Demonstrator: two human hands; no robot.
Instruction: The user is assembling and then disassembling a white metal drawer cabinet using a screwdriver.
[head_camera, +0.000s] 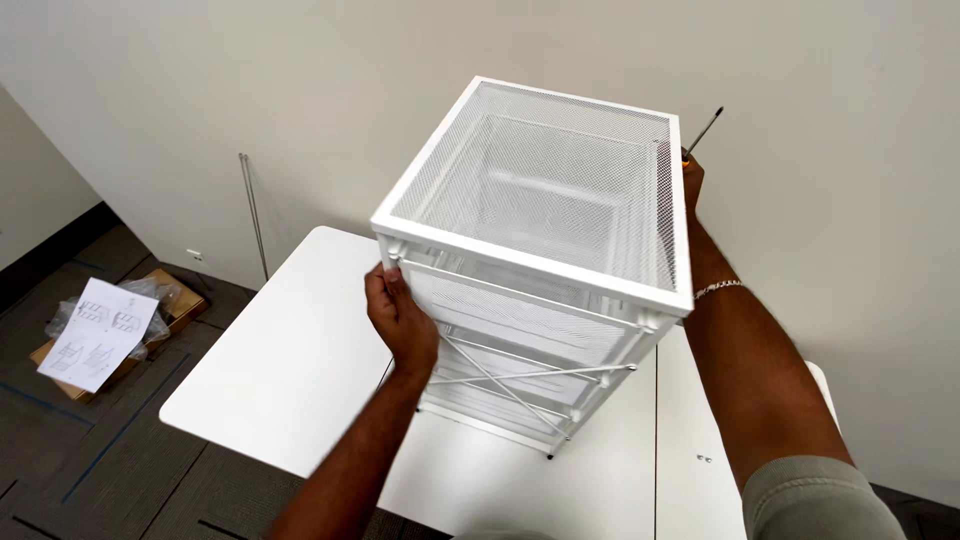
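Right forearm: bare, with a grey-green sleeve at the lower right corner of the view and a thin silver bracelet (718, 288) at the wrist; it reaches up along the right side of a white mesh drawer unit (545, 190).
Right hand (692, 178): mostly hidden behind the unit's far right top corner; whether the fingers are curled or spread cannot be told. A screwdriver (705, 128) with a dark shaft and a trace of orange handle sticks up from it.
Left hand (400, 315): pressed against the unit's near left corner post, just under the top frame, fingers close together and curled against the metal, thumb alongside.
Drawer unit: tall white metal frame with a mesh top and mesh drawers inside, thin crossed bracing rods on the side facing the camera; it stands tilted on the white table (290, 370), near the table's middle.
Table: white, rounded corners, a seam running front to back at the right; two small screws (705, 459) lie near the right front edge.
Wall: plain off-white, with two thin metal rods (253, 215) leaning against it behind the table's left rear corner.
Floor: dark grey carpet tiles; at left, a flattened cardboard box (165, 310) with clear plastic wrap and a printed instruction sheet (98, 333) on top.
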